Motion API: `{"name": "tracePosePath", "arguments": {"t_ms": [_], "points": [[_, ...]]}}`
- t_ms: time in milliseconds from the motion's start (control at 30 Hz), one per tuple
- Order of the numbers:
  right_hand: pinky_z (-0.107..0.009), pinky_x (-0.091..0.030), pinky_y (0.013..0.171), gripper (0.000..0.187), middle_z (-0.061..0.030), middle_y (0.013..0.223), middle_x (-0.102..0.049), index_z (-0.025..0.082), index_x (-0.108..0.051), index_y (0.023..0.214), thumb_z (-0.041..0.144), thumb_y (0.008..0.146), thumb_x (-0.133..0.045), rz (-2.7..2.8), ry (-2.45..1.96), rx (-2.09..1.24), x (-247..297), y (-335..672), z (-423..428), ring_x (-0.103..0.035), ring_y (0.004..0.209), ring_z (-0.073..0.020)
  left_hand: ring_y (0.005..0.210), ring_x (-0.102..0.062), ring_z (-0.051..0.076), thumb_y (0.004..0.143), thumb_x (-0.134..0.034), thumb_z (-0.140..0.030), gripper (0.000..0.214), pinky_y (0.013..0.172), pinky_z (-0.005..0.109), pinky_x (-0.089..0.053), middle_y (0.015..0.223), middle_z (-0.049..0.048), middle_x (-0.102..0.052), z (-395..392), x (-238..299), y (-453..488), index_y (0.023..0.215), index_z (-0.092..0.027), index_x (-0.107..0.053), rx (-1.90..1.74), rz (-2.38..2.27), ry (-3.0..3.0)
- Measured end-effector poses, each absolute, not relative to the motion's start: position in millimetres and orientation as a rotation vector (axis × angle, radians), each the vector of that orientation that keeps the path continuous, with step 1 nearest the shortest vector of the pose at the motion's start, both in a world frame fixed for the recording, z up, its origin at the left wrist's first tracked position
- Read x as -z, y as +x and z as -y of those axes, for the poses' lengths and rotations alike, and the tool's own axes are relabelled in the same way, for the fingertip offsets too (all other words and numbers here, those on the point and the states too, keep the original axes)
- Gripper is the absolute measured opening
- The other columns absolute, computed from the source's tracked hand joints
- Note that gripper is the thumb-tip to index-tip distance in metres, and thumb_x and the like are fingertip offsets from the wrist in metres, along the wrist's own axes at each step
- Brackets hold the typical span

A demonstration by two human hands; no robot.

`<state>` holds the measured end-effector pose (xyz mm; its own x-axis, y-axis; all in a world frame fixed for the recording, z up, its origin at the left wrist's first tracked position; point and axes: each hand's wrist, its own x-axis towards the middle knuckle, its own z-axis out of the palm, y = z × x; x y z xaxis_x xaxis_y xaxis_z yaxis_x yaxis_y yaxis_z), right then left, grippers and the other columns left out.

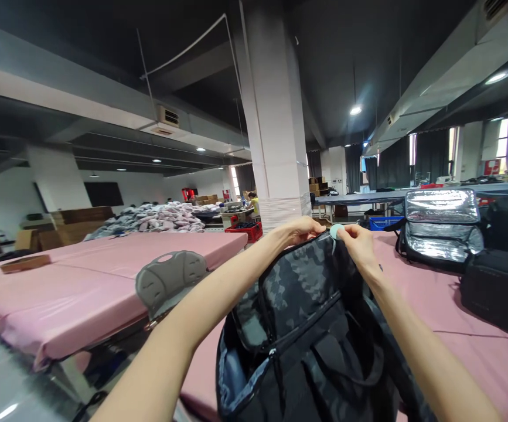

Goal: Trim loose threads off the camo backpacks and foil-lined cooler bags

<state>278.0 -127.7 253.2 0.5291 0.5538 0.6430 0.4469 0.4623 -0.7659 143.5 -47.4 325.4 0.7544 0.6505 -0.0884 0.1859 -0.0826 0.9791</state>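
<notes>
Some case lettering [481, 306] is illegible; left hand [303, 230] grips backpack [302, 275], right hand [359, 241] pinches disc [335, 231].

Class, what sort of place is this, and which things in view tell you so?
Probably a workshop or factory floor that handles bags: a broad pink-covered table, a large heap of pale bundles beyond it, and several bags, including a dark camouflage bag and a silver-lined one.
</notes>
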Motion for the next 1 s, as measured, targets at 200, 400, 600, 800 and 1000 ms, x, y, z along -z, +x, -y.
{"name": "tracePosePath", "arguments": {"t_ms": [200, 400, 600, 800, 1000], "points": [[-0.026, -0.037, 0.057, 0.023, -0.0007, 0.061, -0.061, 0.015, -0.065, 0.065, 0.037, 0.061, -0.063, 1.181, -1.147, -0.294, -236, 280, 162, -0.050, 0.058, -0.0133, 0.043, -0.048, 0.007, 0.070, -0.064, -0.006, 0.019, 0.050, 0.020, -0.041, 0.049, -0.0006, -0.053, 48, -320, 139, 0.055, -0.009, -0.052, -0.458, -0.658, 1.605], [-0.026, -0.037, 0.060, 0.023, -0.0012, 0.066, -0.061, 0.014, -0.064, 0.071, 0.036, 0.067, -0.057, 1.086, -1.209, -0.009, -261, 279, 142, -0.051, 0.063, -0.0134, 0.042, -0.046, 0.008, 0.071, -0.063, -0.012, 0.020, 0.046, 0.021, -0.038, 0.046, -0.0013, -0.049, 54, -322, 144, 0.056, -0.012, -0.051, -0.433, -0.612, 1.727], [-0.029, -0.033, 0.055, 0.016, 0.0000, 0.059, -0.058, 0.018, -0.064, 0.059, 0.033, 0.062, -0.066, 1.254, -1.261, -0.280, -231, 273, 185, -0.048, 0.057, -0.0131, 0.056, -0.053, 0.012, 0.067, -0.063, -0.014, 0.007, 0.058, 0.023, -0.042, 0.055, 0.0018, -0.055, 29, -319, 118, 0.063, -0.010, -0.059, -0.631, -0.905, 2.321], [-0.041, -0.034, 0.065, 0.009, -0.0059, 0.073, -0.058, 0.033, -0.066, 0.069, 0.042, 0.065, -0.066, 0.810, -1.334, -0.354, -103, 318, 318, -0.049, 0.066, -0.0194, 0.100, -0.054, 0.016, 0.082, -0.044, -0.032, 0.036, 0.090, 0.032, -0.037, 0.103, 0.0016, -0.062, 59, -274, 37, 0.105, -0.008, -0.059, -1.174, -1.021, 2.784], [-0.035, -0.036, 0.060, 0.028, -0.0031, 0.062, -0.056, 0.021, -0.062, 0.061, 0.047, 0.052, -0.070, 0.845, -1.803, -1.144, 80, 292, 374, -0.046, 0.060, -0.0186, 0.118, -0.047, 0.023, 0.082, -0.046, -0.045, 0.040, 0.103, 0.034, -0.033, 0.119, 0.0050, -0.059, 155, -193, -43, 0.115, -0.023, -0.055, -0.917, -0.797, 2.813]]}}
